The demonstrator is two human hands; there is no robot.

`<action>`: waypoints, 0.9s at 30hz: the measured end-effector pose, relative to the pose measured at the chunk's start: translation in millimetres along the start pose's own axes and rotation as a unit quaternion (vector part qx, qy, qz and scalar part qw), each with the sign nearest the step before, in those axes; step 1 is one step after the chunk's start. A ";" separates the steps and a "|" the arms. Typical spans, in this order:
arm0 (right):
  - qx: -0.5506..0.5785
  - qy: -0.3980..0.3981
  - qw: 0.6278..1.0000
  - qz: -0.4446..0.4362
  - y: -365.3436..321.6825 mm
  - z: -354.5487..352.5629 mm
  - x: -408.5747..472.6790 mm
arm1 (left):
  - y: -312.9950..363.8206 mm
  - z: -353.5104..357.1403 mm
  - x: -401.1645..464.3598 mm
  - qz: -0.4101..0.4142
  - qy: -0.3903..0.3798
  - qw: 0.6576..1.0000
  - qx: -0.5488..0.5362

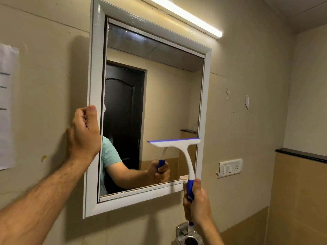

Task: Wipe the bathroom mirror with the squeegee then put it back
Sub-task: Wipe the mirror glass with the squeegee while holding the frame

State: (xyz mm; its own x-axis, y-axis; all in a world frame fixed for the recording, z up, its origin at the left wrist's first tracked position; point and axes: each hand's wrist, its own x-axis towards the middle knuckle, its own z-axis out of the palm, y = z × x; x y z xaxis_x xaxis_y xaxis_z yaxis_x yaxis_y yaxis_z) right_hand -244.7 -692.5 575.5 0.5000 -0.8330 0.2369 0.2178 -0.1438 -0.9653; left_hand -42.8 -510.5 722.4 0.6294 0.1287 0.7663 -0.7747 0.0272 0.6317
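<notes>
Left forearm, nearest the viewer, leads to the left hand (83, 133), closed around the left edge of the white frame (93, 156). Right hand (196, 202) clamped on the blue handle of the squeegee (184, 147), blade uppermost, apparently against the lower right of the mirror (159, 103). Metal fixture (189, 236) below; lamp (185, 16) above.

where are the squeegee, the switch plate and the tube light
squeegee (184, 147), head view, white neck below the blade
switch plate (230, 167), head view, middle of its face
tube light (185, 15), head view, middle of the lit bar
</notes>
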 end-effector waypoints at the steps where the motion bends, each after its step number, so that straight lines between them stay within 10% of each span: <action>1: -0.001 -0.001 1.000 0.011 8.9 -2.6 -3.6 | -1.7 -0.3 -2.8 -0.007 0.000 1.000 0.002; 27: -0.036 -0.013 0.998 -0.041 -8.0 -8.6 -8.8 | -22.4 -2.4 -25.2 -0.002 -0.005 1.000 0.001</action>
State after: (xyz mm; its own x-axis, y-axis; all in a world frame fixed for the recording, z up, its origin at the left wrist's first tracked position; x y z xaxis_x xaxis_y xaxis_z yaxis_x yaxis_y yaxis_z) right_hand -258.1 -688.6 580.2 0.5042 -0.8035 0.3165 0.1983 -0.2490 -0.9480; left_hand -41.5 -511.9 688.6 0.6330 0.1192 0.7649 -0.7721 0.0259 0.6350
